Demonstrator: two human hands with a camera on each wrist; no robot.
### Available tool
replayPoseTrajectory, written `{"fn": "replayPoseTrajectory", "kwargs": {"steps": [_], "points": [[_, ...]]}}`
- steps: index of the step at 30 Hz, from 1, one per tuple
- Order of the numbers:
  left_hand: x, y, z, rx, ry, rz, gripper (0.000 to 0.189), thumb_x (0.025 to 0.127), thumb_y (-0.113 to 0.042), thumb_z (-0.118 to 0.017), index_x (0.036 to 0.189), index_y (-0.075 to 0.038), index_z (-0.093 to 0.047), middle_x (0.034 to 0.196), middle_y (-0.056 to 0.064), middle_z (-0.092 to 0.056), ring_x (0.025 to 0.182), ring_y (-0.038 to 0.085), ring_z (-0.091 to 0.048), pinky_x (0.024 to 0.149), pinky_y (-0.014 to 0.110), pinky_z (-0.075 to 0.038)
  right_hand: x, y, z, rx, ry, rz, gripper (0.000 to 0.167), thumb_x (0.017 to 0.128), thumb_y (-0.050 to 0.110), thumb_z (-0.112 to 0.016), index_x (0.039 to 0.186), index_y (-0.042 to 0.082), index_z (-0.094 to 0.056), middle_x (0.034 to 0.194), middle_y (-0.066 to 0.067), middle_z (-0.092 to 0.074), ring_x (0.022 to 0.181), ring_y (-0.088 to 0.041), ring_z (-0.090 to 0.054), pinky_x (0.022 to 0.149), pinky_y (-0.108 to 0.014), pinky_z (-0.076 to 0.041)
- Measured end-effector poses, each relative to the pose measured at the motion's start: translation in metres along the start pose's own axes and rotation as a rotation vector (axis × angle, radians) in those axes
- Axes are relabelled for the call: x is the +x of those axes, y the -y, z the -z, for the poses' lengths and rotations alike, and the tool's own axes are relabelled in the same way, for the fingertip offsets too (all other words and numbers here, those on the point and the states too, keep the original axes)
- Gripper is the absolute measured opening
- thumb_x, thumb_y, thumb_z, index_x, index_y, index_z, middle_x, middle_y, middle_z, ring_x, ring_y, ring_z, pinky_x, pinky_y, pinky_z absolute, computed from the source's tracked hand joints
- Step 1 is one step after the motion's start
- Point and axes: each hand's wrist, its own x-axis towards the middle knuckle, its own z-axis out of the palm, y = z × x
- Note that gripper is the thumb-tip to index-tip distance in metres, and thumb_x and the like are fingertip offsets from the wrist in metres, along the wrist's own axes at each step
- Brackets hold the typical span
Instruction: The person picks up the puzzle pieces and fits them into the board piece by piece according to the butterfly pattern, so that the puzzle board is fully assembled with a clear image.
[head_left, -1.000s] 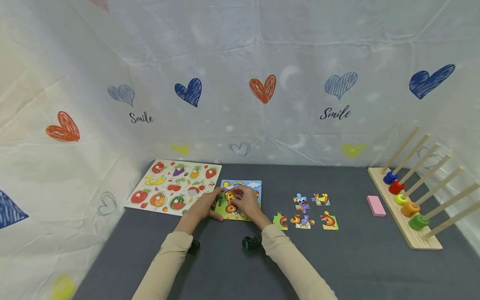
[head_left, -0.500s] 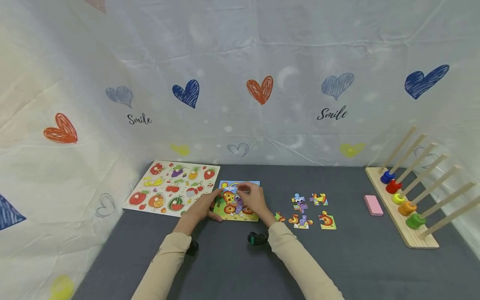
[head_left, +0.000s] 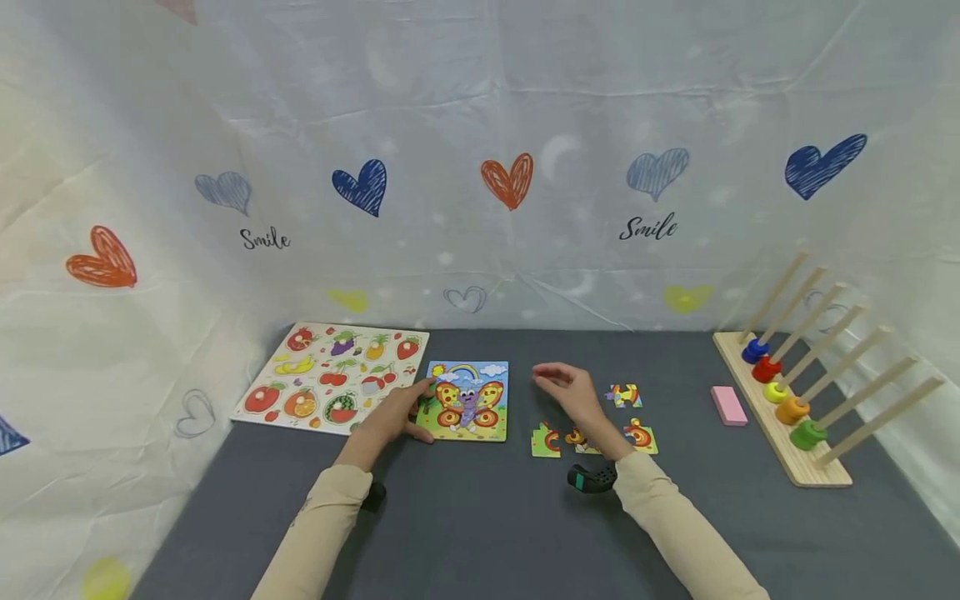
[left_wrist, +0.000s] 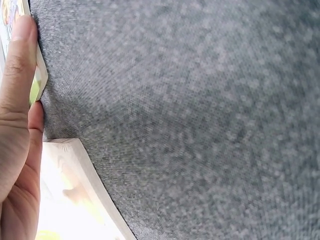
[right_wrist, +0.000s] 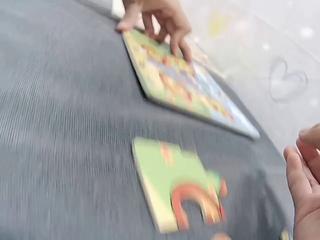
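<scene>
A small jigsaw board (head_left: 468, 408) with a butterfly picture lies flat in the middle of the table. My left hand (head_left: 388, 423) holds it by its left side; in the left wrist view the thumb (left_wrist: 19, 65) lies along its edge. To the right, my right hand (head_left: 573, 396) hovers over the table with bent fingers, nothing visible in them. Below and beside it lie loose puzzle pieces: a green one (head_left: 543, 443), an orange-ringed one (head_left: 642, 438), a rainbow one (head_left: 627, 396) and one partly hidden by the wrist (head_left: 611, 437).
A fruit puzzle board (head_left: 330, 379) lies behind and left of the left hand. On the right are a pink block (head_left: 728, 406) and a wooden peg rack (head_left: 783, 417) with coloured rings and tall slanting pegs. A printed cloth (head_left: 420, 275) hangs behind the table.
My right hand has moved off the butterfly board, rightward to the loose pieces, uncovering the picture. My left hand stays at the board's left side. The head view has turned slightly right.
</scene>
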Motion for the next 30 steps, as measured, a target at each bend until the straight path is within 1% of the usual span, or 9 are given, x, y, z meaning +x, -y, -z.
{"fn": "replayPoseTrajectory", "kwargs": {"steps": [3, 6, 9, 13, 16, 20, 22, 28, 30], "points": [[-0.002, 0.001, 0.000, 0.000, -0.003, 0.001, 0.095, 0.064, -0.023, -0.088, 0.143, 0.000, -0.040, 0.124, 0.010, -0.063, 0.079, 0.015, -0.051, 0.077, 0.037, -0.044, -0.007, -0.003, 0.018, 0.023, 0.019, -0.033, 0.031, 0.093, 0.005, -0.062, 0.120, -0.011, -0.060, 0.119, -0.031, -0.058, 0.107, -0.027, -0.062, 0.085, -0.024, -0.050], [-0.003, 0.002, 0.000, -0.007, -0.003, -0.004, 0.096, 0.064, -0.022, -0.087, 0.143, 0.001, -0.039, 0.125, 0.011, -0.063, 0.078, 0.015, -0.050, 0.076, 0.037, -0.044, -0.014, -0.005, 0.035, 0.006, 0.042, -0.045, 0.035, 0.092, 0.006, -0.064, 0.122, -0.009, -0.058, 0.121, -0.030, -0.058, 0.106, -0.020, -0.063, 0.086, -0.029, -0.051], [-0.003, 0.001, 0.000, -0.017, 0.000, -0.007, 0.096, 0.064, -0.022, -0.087, 0.144, 0.001, -0.039, 0.126, 0.010, -0.062, 0.078, 0.015, -0.050, 0.077, 0.036, -0.044, -0.020, -0.004, 0.053, -0.028, 0.069, -0.050, 0.037, 0.090, 0.002, -0.065, 0.124, -0.009, -0.057, 0.123, -0.030, -0.057, 0.109, -0.027, -0.062, 0.084, -0.029, -0.051], [-0.003, -0.001, 0.001, -0.019, 0.001, -0.015, 0.095, 0.065, -0.022, -0.087, 0.144, 0.001, -0.039, 0.126, 0.010, -0.062, 0.079, 0.015, -0.051, 0.076, 0.036, -0.045, -0.025, -0.003, 0.075, -0.042, 0.116, -0.077, 0.039, 0.088, -0.007, -0.062, 0.126, -0.013, -0.053, 0.127, -0.033, -0.053, 0.118, -0.041, -0.052, 0.085, -0.026, -0.050], [-0.003, -0.001, 0.001, -0.025, -0.003, -0.021, 0.095, 0.065, -0.021, -0.086, 0.144, 0.002, -0.038, 0.126, 0.012, -0.062, 0.080, 0.015, -0.052, 0.076, 0.036, -0.045, -0.027, -0.004, 0.089, -0.020, 0.168, -0.117, 0.042, 0.087, -0.013, -0.060, 0.128, -0.016, -0.050, 0.132, -0.035, -0.047, 0.124, -0.044, -0.044, 0.087, -0.027, -0.049], [-0.003, 0.001, 0.001, -0.025, -0.008, -0.021, 0.096, 0.065, -0.021, -0.087, 0.144, 0.001, -0.038, 0.126, 0.012, -0.062, 0.080, 0.015, -0.051, 0.076, 0.036, -0.045, -0.029, -0.008, 0.101, -0.062, 0.221, -0.148, 0.046, 0.085, -0.011, -0.064, 0.129, -0.015, -0.050, 0.134, -0.034, -0.046, 0.126, -0.044, -0.042, 0.088, -0.028, -0.048], [-0.003, 0.002, 0.001, -0.025, -0.011, -0.020, 0.096, 0.064, -0.020, -0.087, 0.144, 0.001, -0.038, 0.126, 0.013, -0.062, 0.079, 0.015, -0.050, 0.076, 0.036, -0.044, -0.028, -0.009, 0.103, -0.125, 0.232, -0.139, 0.048, 0.083, -0.009, -0.068, 0.127, -0.013, -0.053, 0.132, -0.032, -0.048, 0.126, -0.043, -0.043, 0.088, -0.029, -0.049], [-0.004, 0.001, 0.002, -0.024, -0.016, -0.033, 0.094, 0.065, -0.021, -0.087, 0.143, 0.002, -0.040, 0.124, 0.013, -0.062, 0.079, 0.016, -0.051, 0.076, 0.037, -0.045, -0.020, -0.010, 0.103, -0.454, 0.242, -0.038, 0.041, 0.081, 0.006, -0.076, 0.119, -0.004, -0.065, 0.120, -0.022, -0.062, 0.113, -0.037, -0.057, 0.085, -0.036, -0.051], [-0.005, 0.001, 0.002, -0.030, -0.017, -0.037, 0.094, 0.065, -0.021, -0.087, 0.143, 0.002, -0.039, 0.124, 0.013, -0.062, 0.080, 0.017, -0.052, 0.076, 0.037, -0.045, -0.017, -0.008, 0.102, -0.526, 0.253, -0.021, 0.038, 0.080, 0.009, -0.077, 0.115, -0.002, -0.068, 0.116, -0.020, -0.064, 0.107, -0.034, -0.060, 0.083, -0.037, -0.051]]}}
